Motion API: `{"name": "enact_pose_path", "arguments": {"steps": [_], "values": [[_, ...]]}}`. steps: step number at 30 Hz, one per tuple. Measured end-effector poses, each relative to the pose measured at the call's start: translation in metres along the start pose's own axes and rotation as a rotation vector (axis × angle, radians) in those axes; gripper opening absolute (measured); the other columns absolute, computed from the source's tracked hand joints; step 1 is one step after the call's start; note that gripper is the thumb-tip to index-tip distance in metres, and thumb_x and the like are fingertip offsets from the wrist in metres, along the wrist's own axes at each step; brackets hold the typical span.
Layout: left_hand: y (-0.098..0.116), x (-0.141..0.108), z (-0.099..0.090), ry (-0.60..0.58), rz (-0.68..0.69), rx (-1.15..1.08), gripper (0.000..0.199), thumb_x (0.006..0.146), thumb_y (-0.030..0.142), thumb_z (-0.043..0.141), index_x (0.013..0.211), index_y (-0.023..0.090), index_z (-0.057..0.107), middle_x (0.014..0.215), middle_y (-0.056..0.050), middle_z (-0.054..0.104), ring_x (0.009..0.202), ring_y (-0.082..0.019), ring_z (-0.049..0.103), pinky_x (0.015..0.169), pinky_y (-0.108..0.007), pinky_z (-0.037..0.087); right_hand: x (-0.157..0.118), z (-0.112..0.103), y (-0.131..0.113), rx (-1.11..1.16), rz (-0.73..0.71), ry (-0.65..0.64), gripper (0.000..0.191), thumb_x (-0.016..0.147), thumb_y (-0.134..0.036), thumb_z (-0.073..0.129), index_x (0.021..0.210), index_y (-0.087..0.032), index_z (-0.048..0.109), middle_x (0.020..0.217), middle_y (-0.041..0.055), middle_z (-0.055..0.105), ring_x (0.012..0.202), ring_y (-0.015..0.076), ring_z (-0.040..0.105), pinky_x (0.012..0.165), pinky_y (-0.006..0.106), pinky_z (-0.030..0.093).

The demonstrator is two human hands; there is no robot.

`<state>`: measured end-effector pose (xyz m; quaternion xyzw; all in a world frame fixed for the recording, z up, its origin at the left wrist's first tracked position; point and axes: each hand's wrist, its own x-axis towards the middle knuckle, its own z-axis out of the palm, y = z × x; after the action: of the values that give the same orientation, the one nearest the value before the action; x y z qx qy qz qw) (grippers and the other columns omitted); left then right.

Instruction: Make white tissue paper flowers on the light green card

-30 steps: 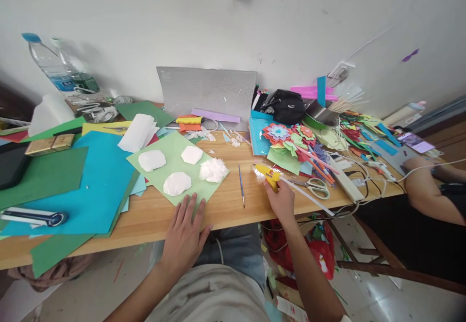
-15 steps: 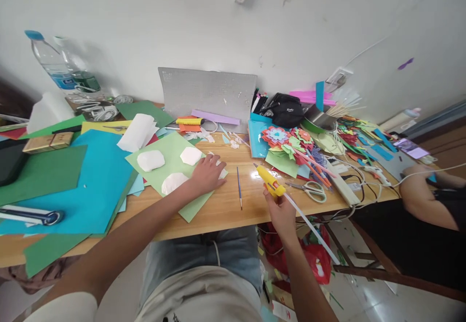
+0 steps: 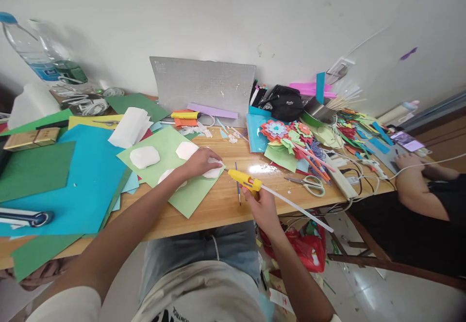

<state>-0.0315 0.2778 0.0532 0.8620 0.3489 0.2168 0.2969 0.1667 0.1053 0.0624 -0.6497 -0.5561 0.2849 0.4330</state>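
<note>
A yellow hot glue gun [image 3: 244,180] is gripped in my right hand [image 3: 265,209], a long white glue stick [image 3: 298,208] trailing from its back. Its nozzle points left, close to the right corner of a light green paper sheet [image 3: 189,201]. My left hand [image 3: 201,162] is over that corner, its fingers closed on the edge of a white paper piece [image 3: 213,170]; the hand partly covers it. Several similar white pieces lie on the sheet, including one at the left [image 3: 144,157]. Under the gun, a thin blue paintbrush [image 3: 239,193] lies on the table.
Scissors [image 3: 309,185] and paper flowers [image 3: 275,130] lie to the right, near a power strip [image 3: 341,179] and cables. Blue paper [image 3: 98,176] and a stapler [image 3: 25,217] are at left. A grey board [image 3: 204,84] leans on the wall. Another person's arm [image 3: 415,186] rests far right.
My right hand has brought the glue gun left, its nozzle now beside the green sheet's corner. My left hand has drawn its fingers in on the white piece. The view has shifted slightly.
</note>
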Motion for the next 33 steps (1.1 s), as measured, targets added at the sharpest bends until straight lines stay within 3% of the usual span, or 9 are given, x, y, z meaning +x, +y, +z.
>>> {"name": "enact_pose_path", "arguments": {"steps": [15,33], "values": [[-0.015,-0.001,0.007,0.039,-0.038,-0.172,0.035,0.079,0.049,0.065,0.096,0.021,0.077,0.103,-0.005,0.075,0.099,-0.024,0.066,0.095,-0.034,0.045,0.000,0.019,-0.001,-0.212,-0.086,-0.004,0.034,0.093,-0.043,0.048,0.110,-0.016,0.061,0.103,0.0106,0.071,0.094,0.0236,0.066,0.083,0.034,0.050],[-0.009,-0.003,0.007,0.069,-0.065,-0.178,0.032,0.078,0.048,0.067,0.094,0.022,0.076,0.101,-0.005,0.075,0.098,-0.024,0.066,0.095,-0.035,0.046,0.006,0.028,0.006,-0.436,-0.149,0.029,0.036,0.095,-0.044,0.043,0.108,-0.017,0.062,0.097,0.0127,0.071,0.090,0.0269,0.066,0.078,0.036,0.050]]}}
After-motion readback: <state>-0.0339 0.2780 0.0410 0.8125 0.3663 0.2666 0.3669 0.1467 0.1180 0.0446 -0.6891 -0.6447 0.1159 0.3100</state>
